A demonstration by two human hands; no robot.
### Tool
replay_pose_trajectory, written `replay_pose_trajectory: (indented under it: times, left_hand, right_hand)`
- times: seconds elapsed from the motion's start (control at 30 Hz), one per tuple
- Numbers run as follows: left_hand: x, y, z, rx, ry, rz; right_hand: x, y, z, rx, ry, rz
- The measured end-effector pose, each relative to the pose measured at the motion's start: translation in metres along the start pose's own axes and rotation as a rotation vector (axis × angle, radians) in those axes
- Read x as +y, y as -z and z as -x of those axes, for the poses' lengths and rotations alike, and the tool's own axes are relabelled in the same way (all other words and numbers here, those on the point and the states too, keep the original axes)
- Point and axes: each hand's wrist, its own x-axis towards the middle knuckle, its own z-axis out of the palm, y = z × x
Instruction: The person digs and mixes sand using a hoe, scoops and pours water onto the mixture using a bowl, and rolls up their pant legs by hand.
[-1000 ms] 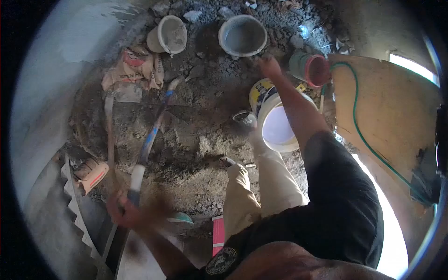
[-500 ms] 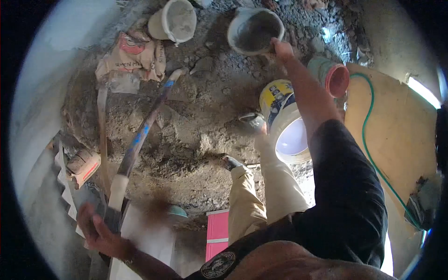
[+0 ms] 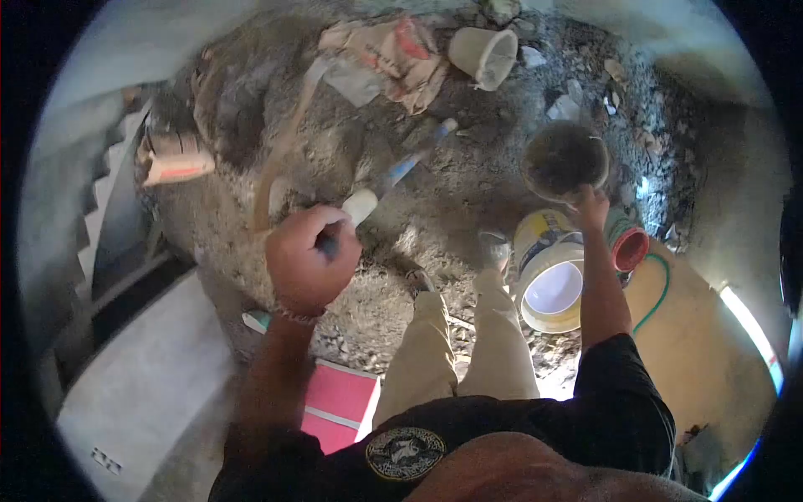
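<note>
My right hand (image 3: 590,207) grips the near rim of a dark, round bucket (image 3: 565,159), held over the rubble ground at the upper right; its mouth faces me. My left hand (image 3: 314,255) is curled into a fist at the middle left. It is closed around the near end of a long pole (image 3: 361,206) with a pale section and blue marks, which slants away to the upper right. Most of that end is hidden by my fingers. Below my right hand stands a yellow and white paint pail (image 3: 550,297) with a pale inside.
A pale bucket (image 3: 483,57) lies tilted near crumpled cement sacks (image 3: 393,58). A green bucket with a red rim (image 3: 629,249) is by the right wall, near a green hose (image 3: 661,293). A plank (image 3: 284,159), a folded sack (image 3: 177,159) and a pink box (image 3: 339,400) are at left.
The view has turned left. My left hand has risen from the lower left and closed on the pole, which looks more upright. My right hand still holds the bucket, now lower in view.
</note>
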Motion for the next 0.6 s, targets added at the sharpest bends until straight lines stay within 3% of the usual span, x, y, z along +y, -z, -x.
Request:
replay_pose_trajectory:
  times: [0.07, 0.13, 0.2, 0.3, 0.37, 0.43, 0.57, 0.6]
  left_hand:
    - [-0.021, 0.006, 0.014, 0.041, -0.072, -0.117]
    - [-0.031, 0.010, 0.026, 0.045, -0.025, -0.031]
    - [-0.032, 0.009, 0.031, 0.027, 0.036, -0.012]
    - [-0.020, 0.005, 0.037, -0.046, -0.081, -0.088]
    - [-0.013, 0.006, 0.033, -0.060, -0.119, -0.186]
    - [-0.005, 0.006, 0.032, -0.078, -0.144, -0.207]
    - [-0.007, 0.000, 0.033, -0.089, -0.234, -0.191]
    - [-0.006, 0.000, 0.032, -0.088, -0.226, -0.208]
  right_hand:
    - [-0.055, 0.044, 0.014, -0.007, -0.356, -0.626]
    - [-0.065, 0.057, 0.038, -0.019, -0.407, -0.541]
    - [-0.051, 0.056, 0.063, -0.037, -0.356, -0.230]
    - [-0.088, 0.040, 0.089, 0.212, -0.735, -1.700]
    - [-0.160, 0.082, 0.122, 0.243, -0.675, -1.651]
    - [-0.187, 0.099, 0.169, 0.273, -0.631, -1.591]
    - [-0.170, 0.096, 0.247, 0.541, -0.861, -1.906]
    - [-0.158, 0.092, 0.271, 0.541, -0.852, -1.518]
